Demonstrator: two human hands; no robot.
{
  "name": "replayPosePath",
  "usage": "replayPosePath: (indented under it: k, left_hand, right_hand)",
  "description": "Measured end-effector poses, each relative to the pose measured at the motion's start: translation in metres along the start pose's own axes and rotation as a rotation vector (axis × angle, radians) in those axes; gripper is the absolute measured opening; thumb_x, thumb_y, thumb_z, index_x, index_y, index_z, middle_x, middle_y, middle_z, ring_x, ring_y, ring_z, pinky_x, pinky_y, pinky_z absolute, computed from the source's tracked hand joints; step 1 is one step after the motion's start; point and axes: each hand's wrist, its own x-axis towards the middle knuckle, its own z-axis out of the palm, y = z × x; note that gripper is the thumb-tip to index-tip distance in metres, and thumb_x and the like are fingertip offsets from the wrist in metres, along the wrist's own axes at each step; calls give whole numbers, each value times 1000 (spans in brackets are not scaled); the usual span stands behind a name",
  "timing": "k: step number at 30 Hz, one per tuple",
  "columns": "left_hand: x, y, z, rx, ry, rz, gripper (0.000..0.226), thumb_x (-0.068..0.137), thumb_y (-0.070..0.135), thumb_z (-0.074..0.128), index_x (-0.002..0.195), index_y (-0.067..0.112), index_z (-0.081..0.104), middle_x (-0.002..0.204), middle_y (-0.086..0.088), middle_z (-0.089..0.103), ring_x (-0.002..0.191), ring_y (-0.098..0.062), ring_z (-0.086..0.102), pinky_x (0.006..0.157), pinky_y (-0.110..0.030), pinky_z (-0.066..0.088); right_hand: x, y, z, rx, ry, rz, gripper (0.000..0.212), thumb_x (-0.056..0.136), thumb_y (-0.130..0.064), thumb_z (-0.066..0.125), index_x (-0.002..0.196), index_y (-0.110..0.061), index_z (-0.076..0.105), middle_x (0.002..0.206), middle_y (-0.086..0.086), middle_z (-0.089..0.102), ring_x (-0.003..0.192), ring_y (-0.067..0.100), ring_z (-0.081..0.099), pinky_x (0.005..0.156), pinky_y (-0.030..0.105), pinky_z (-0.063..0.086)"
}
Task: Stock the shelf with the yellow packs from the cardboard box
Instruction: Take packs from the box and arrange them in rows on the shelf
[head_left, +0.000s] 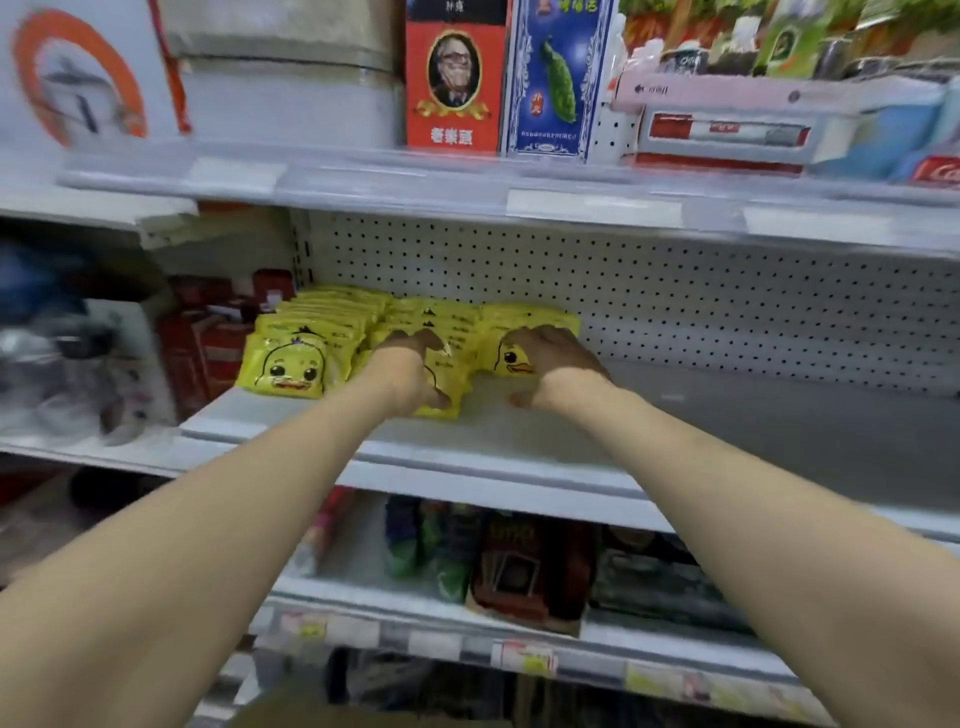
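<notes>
**Position.** The yellow packs (291, 364) stand in 3 rows at the back left of the middle shelf (727, 431). The shelf to their right is bare.

**Grip.**
- The left hand (410, 364) has its fingers curled over the top of the middle row. Its thumb presses the front pack's face, pinching the row.
- The right hand (556, 358) has its fingers curled over the top of the right row's front pack. Its thumb is spread low and apart from the pack; whether it touches the shelf cannot be told.

**Risks, as judged.**
- The packs are soft and stand on edge, so the right row may topple forward on release, with nothing bracing it.
- The middle row's front pack sits nearest the shelf lip, and a careless withdrawal of the left hand could drag it off.

**Writing.**
- Each yellow pack shows a cartoon duck face; its small print is unreadable.
- On the upper shelf, a red box (454, 93) carries a portrait with 扑克 above it. The characters below the portrait are blurred.
- A blue box (558, 78) shows a green peacock with Chinese text that is too small to read.
- A red item (937, 171) at the right edge bears part of the Coca-Cola script.
- The rail labels (592, 208) are illegible
</notes>
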Motion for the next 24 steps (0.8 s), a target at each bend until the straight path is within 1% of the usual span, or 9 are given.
replayPosePath:
  k: [2, 3, 5, 8, 10, 13, 15, 19, 24]
  left_hand:
    - [-37, -10, 3, -15, -22, 6, 80, 71, 38, 85, 139, 17, 48, 138, -14, 49, 127, -31, 46, 100, -35, 40]
    - [-55, -16, 5, -28, -25, 14, 82, 70, 37, 85, 140, 19, 46, 139, -14, 47, 129, -31, 44, 103, -36, 37]
    - [-90, -28, 9, -26, -40, 23, 83, 69, 35, 86, 140, 23, 44, 141, -11, 45, 130, -31, 41, 106, -40, 35]
    - [-134, -46, 19, -5, -68, 4, 82, 69, 30, 86, 140, 24, 44, 138, -12, 43, 127, -32, 43, 105, -43, 40]
    - [-159, -59, 27, 22, -95, -15, 81, 69, 30, 86, 139, 25, 45, 133, -11, 45, 122, -32, 47, 101, -45, 43]
    - [-190, -80, 40, 56, -132, -19, 80, 68, 32, 85, 137, 24, 47, 127, -11, 48, 117, -32, 48, 99, -46, 45]
    - [-206, -93, 50, 82, -158, -33, 78, 70, 33, 84, 137, 24, 45, 129, -10, 46, 119, -33, 46, 100, -47, 44]
    - [-232, -117, 76, 106, -191, -62, 80, 72, 35, 83, 140, 23, 43, 135, -9, 45, 125, -31, 44, 100, -47, 45]
    - [-264, -152, 116, 77, -282, -135, 76, 72, 33, 83, 137, 25, 46, 133, -12, 47, 121, -33, 48, 97, -46, 46]
  right_hand:
    - [-28, -22, 4, -5, -37, -3, 73, 80, -37, 79, 142, -25, 42, 136, 8, 51, 125, 30, 47, 95, 39, 47]
    - [-43, -33, 7, -3, -46, -12, 74, 80, -38, 78, 143, -25, 41, 134, 9, 52, 123, 31, 48, 92, 39, 46]
    - [-71, -53, 17, 15, -61, -52, 77, 79, -39, 79, 144, -28, 39, 138, 7, 47, 128, 30, 43, 95, 42, 44]
    - [-105, -80, 34, 43, -96, -90, 78, 77, -39, 81, 143, -29, 41, 144, 5, 43, 133, 28, 38, 100, 43, 41]
    - [-123, -96, 47, 57, -139, -108, 78, 77, -39, 81, 143, -29, 41, 144, 4, 44, 133, 27, 38, 99, 42, 41]
    - [-146, -115, 69, 65, -183, -134, 80, 74, -40, 82, 142, -28, 43, 139, 5, 46, 129, 28, 41, 99, 44, 45]
    - [-159, -124, 84, 61, -213, -147, 79, 74, -39, 82, 141, -28, 44, 137, 5, 47, 128, 28, 43, 99, 44, 45]
    - [-178, -139, 116, 62, -300, -151, 76, 77, -40, 79, 143, -31, 43, 143, 4, 43, 131, 27, 39, 100, 46, 45]
    - [-194, -150, 164, 47, -427, -155, 73, 78, -42, 79, 142, -28, 46, 144, 6, 45, 133, 29, 41, 103, 44, 43]
